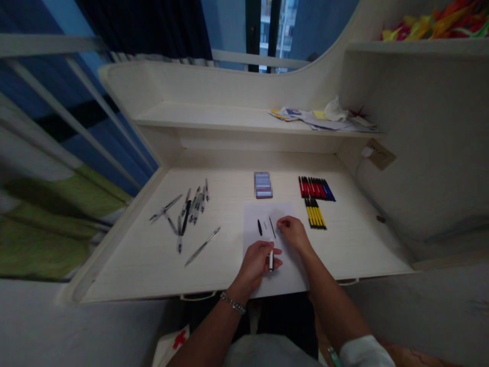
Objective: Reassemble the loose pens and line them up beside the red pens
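Note:
My left hand (256,261) is closed around a white pen barrel (271,259) with a dark end, held upright over a sheet of white paper (283,283). My right hand (294,233) rests low over the paper's right side. Its thumb and fingertips are pinched together, and whatever is between them is too small to make out. Just left of those fingertips lies a thin dark pen refill (272,227). Beside it on the paper are a small thin piece, possibly a spring (265,225), and a short black pen part (260,227).
Several clear pens (196,204) lie scattered at the left, with one clear pen (202,246) nearer me. Red and blue pens (315,188) form a row at the right, above yellow pens (315,214). A phone (263,184) lies behind the paper. Papers (309,118) sit on the shelf.

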Demonstrator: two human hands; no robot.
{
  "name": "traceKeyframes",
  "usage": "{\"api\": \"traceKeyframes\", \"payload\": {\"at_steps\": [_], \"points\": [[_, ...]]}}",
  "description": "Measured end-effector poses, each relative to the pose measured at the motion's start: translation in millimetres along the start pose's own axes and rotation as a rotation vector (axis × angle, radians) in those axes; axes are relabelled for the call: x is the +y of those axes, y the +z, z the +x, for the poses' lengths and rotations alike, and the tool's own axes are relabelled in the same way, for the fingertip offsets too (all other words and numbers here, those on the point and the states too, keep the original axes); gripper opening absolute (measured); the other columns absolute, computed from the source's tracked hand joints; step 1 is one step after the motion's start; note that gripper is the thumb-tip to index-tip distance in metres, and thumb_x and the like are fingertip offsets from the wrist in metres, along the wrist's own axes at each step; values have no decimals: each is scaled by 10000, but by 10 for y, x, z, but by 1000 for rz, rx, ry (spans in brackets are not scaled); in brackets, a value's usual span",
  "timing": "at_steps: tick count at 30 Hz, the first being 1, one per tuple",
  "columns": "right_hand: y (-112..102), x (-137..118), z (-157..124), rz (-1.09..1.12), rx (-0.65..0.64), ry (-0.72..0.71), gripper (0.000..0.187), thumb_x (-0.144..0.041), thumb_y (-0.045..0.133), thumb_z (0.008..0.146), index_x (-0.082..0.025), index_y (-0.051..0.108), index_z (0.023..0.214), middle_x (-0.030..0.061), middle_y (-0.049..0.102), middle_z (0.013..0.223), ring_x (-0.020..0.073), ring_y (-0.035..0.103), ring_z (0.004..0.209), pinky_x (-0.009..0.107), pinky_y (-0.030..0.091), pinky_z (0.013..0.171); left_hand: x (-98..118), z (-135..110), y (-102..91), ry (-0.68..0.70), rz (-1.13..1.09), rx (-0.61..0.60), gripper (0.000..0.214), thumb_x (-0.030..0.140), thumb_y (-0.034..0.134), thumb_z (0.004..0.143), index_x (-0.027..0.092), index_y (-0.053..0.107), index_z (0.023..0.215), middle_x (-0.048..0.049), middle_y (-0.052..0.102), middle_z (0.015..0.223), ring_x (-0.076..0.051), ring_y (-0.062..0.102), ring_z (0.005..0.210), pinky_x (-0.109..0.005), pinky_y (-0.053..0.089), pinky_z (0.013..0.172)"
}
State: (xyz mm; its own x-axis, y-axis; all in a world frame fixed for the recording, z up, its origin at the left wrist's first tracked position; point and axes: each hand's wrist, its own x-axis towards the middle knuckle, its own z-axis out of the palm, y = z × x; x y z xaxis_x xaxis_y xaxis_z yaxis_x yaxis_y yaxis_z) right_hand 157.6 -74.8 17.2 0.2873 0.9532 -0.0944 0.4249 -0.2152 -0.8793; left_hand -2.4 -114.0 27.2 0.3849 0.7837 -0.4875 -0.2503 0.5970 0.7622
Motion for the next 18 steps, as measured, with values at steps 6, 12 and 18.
{"api": "traceKeyframes", "payload": {"at_steps": [6,12,18], "points": [[30,-25,128,-550,-33,-103,183,-190,554,806,-183,729,859,103,715,934,195,631,906,259,404,807,23,-12,9,24,-49,44,245,335,681,784,148,548,871,-147,710,882,-174,687,610,-307,553,602],[-26,-54,5,-318,87,-152,221,-283,515,838,-184,704,896,74,712,911,189,628,870,279,424,810,123,10,32,138,-126,59,287,319,759,714,147,602,883,-154,708,947,-204,690,819,-353,537,784],[-45,-140,-442,181,-70,-172,229,-393,652,740,-180,668,825,47,693,827,182,623,778,286,479,713,135,64,54,338,-40,82,334,382,761,681,131,684,888,-116,703,970,-205,644,919,-315,496,820]]}}
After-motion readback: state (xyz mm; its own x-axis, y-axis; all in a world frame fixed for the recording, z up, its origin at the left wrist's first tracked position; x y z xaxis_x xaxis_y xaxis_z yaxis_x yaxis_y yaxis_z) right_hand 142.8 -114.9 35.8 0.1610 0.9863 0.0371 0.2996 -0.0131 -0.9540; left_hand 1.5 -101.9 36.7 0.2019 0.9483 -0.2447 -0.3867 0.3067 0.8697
